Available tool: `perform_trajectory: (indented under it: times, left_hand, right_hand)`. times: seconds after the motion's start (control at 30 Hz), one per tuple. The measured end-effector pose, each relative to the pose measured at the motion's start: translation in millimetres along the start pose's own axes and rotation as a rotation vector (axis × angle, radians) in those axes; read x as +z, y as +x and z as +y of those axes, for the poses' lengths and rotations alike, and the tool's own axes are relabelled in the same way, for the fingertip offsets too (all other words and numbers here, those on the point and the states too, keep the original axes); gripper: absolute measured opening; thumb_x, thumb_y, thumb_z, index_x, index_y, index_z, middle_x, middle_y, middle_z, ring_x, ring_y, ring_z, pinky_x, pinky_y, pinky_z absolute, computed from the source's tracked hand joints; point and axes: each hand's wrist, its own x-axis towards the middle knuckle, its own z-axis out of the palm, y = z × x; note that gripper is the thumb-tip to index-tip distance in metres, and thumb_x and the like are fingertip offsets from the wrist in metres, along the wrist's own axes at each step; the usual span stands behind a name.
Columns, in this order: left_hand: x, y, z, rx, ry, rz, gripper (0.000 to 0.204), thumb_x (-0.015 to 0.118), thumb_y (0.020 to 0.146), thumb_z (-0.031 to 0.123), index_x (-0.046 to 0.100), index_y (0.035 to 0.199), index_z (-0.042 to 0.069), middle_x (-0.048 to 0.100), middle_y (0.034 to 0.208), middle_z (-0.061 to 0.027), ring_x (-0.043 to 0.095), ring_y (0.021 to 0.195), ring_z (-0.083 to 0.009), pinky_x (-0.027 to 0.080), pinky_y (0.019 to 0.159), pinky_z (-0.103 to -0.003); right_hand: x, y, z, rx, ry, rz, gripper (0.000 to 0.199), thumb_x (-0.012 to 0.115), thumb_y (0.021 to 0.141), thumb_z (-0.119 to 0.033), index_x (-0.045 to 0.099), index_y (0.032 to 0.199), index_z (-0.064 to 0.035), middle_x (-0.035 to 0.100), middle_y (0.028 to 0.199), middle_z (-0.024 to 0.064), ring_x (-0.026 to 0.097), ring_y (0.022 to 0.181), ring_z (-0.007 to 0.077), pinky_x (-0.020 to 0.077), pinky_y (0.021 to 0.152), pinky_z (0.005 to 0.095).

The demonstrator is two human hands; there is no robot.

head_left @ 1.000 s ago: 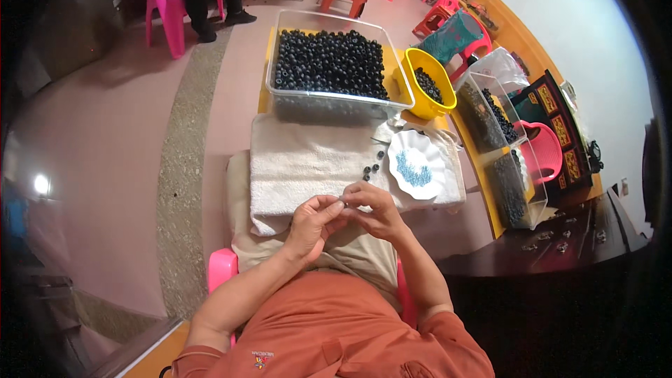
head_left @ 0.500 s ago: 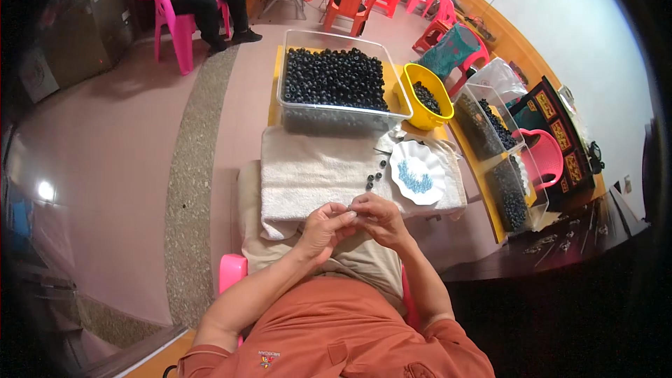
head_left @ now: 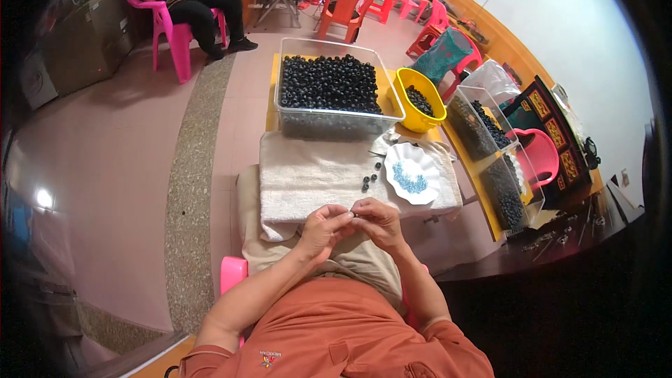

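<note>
My left hand (head_left: 324, 229) and my right hand (head_left: 381, 222) meet above my lap, at the near edge of a white towel (head_left: 308, 182). Fingertips of both are pinched together at one spot. A tiny dark bit shows between them, too small to name. On the towel beyond my right hand lie several small black ring-shaped pieces (head_left: 365, 187). Right of these sits a white scalloped plate (head_left: 422, 156) with a scatter of tiny pale-blue pieces (head_left: 409, 180) on it.
Behind the towel stands a clear plastic box (head_left: 336, 126) full of black pieces, beside a yellow basin (head_left: 417, 121) holding more. Two clear bins (head_left: 483, 141) line the right. A person (head_left: 203, 3) sits on a pink chair (head_left: 170, 35) at far left; red chairs (head_left: 344, 10) stand behind.
My view has shifted slightly, so the table things sit a little lower and further left. Both hands keep their pinch; a dark bit now shows between the fingertips.
</note>
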Motion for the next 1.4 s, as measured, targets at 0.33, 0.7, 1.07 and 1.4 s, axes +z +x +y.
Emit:
perform_trajectory:
  times: [0.33,0.7,1.07,1.4]
  left_hand:
    - [-3.4,1.0,-5.4,-0.004,-0.010,0.009,0.008,0.065,0.086,0.005,0.061,0.093,0.005,0.063,0.087,-0.0043,0.064,0.079,-0.0145,0.054,0.076,-0.028]
    - [-6.6,3.2,-5.0,-0.005,0.006,0.008,0.010,0.066,0.087,0.009,0.063,0.096,0.005,0.064,0.089,-0.0029,0.062,0.079,-0.0124,0.053,0.075,-0.027]
    - [-3.4,2.0,-0.6,0.002,0.037,0.018,0.012,0.065,0.088,0.009,0.064,0.099,0.005,0.065,0.090,-0.0034,0.064,0.081,-0.0124,0.053,0.075,-0.026]
    - [-1.2,2.7,-4.2,-0.021,0.018,0.069,0.013,0.065,0.087,0.004,0.060,0.099,0.003,0.064,0.089,-0.0053,0.064,0.079,-0.0142,0.054,0.072,-0.027]
  right_hand:
    - [1.7,-5.6,-1.6,0.036,0.017,0.014,0.018,0.067,0.084,-0.004,0.062,0.100,-0.0006,0.061,0.100,0.0097,0.060,0.089,0.0181,0.0478,0.077,0.0276]
    - [1.8,-1.1,-1.6,0.038,0.150,-0.001,0.019,0.063,0.082,0.010,0.063,0.100,0.0031,0.058,0.104,0.0091,0.058,0.088,0.0121,0.0484,0.075,0.0237]
    - [-3.2,4.1,-9.4,0.038,0.026,-0.016,0.017,0.068,0.083,-0.002,0.062,0.099,0.0003,0.061,0.097,0.0105,0.060,0.087,0.0163,0.0493,0.075,0.0270]
    - [-5.7,1.9,-12.2,-0.011,-0.014,-0.028,0.018,0.067,0.082,0.003,0.063,0.100,0.0000,0.061,0.098,0.0097,0.060,0.084,0.0145,0.0485,0.069,0.0246]
